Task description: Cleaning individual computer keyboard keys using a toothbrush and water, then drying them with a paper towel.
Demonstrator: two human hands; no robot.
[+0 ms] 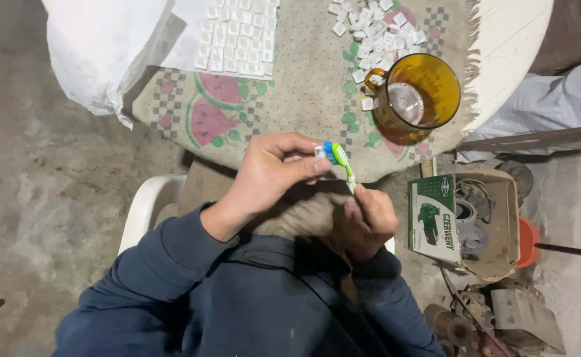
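Fingers of the left hand pinch a small white key against the toothbrush bristles; the right hand is clamped on its green handle, below an amber mug on the table.

1. Torso: dark navy-blue sweatshirt, soft fabric with loose folds across chest and shoulders.
2. Sleeves: same navy, long; the left one ends in a ribbed cuff at the wrist, the right one bunches near the wrist.
3. Left hand and right hand: bare, no gloves, no rings or watch seen.
4. Lap: brownish-tan trousers, creased, showing between the forearms.
5. A dark strap-like band crosses the front of the sweatshirt diagonally.
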